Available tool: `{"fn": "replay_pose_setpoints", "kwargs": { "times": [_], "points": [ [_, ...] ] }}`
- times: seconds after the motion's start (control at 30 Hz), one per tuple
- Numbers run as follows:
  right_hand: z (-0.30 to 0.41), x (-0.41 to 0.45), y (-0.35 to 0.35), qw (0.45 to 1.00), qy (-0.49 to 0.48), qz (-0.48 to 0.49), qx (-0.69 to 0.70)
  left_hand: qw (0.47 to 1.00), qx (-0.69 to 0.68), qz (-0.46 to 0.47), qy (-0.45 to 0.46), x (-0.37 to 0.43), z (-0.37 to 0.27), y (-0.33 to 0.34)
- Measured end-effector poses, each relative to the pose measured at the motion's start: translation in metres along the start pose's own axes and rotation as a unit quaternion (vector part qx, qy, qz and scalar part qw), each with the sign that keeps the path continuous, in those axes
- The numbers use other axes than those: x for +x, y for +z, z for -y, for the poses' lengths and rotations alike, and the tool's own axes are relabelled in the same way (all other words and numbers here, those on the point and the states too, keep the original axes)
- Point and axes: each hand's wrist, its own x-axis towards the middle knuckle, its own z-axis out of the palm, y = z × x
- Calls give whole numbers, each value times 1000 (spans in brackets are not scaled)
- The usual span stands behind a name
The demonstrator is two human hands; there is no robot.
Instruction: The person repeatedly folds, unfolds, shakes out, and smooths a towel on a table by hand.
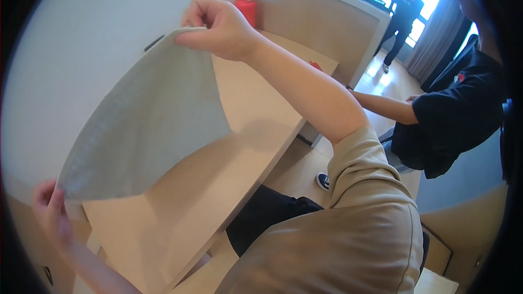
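Note:
A pale grey-green cloth (151,118) hangs stretched between my two hands above the light wooden table (261,139). Its near-left corner is pinched in the fingers of my left hand (53,212), low at the left of the view. My right hand (222,28) grips the other upper corner between thumb and fingers, high near the wall. The cloth's top edge runs taut in a curve from one hand to the other. Its lower edge hangs over the tabletop, where its shadow falls; whether it touches the wood I cannot tell.
A red container (245,10) stands at the table's far end, with a small red item (315,65) near the far edge. A person in a black shirt (457,110) stands at the right; another person (404,20) is farther back by the window. A white wall (81,49) borders the table.

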Motion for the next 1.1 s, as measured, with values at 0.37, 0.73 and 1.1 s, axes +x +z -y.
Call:
{"fn": "replay_pose_setpoints", "kwargs": {
  "times": [0.37, 0.73, 1.1],
  "points": [
    [-131, 25, -41, 972, 233, -25, -19, 969, -77, 19, -232, 51, 86, 122],
    [-399, -31, 19, 946, 255, -86, -179, 946, 1, -158, -283, 62, 310, 216],
    [-356, 15, -19, 940, 340, -21, -9, 949, -131, -125, -258, 108, 259, 236]
  ]
}}
